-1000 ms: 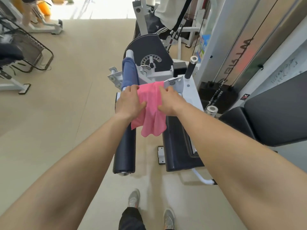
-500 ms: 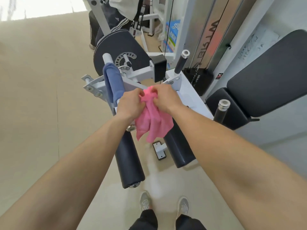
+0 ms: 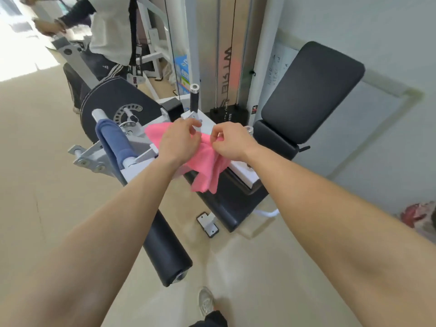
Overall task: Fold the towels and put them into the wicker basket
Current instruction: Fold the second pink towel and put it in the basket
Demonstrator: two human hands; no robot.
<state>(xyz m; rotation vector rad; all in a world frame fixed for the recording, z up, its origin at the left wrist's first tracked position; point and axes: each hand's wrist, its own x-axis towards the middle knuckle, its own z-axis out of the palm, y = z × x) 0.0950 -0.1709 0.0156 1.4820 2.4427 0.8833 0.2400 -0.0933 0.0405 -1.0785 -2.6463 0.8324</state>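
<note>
Big item first: the gym machine (image 3: 141,149) fills the middle of the frame, with its black backrest pad (image 3: 311,90) upper right and the black roller pad (image 3: 165,251) running down to lower centre. A second person (image 3: 111,27) stands at upper left and is not part of our job. We see no wicker basket anywhere in frame, so the drop-off spot is unknown. The blue towel (image 3: 113,140) hangs over the machine's bar at centre left, untouched. The pink towel (image 3: 207,161) is at frame centre, bunched and held up over the machine's seat, its loose end hanging down toward the pad. Our left hand (image 3: 179,142) has fingers curled over the towel's upper left part, gripping it. Our right hand (image 3: 232,142) pinches the cloth just right of that, the two hands close together. Handling, as we judge it: light, limp, not slippery and not fragile, but it holds no shape, so a mid-cloth grab just wads it. Better to find two adjacent corners, pinch one in each hand, pull the edge taut, then fold. Folding looks barely started.
</note>
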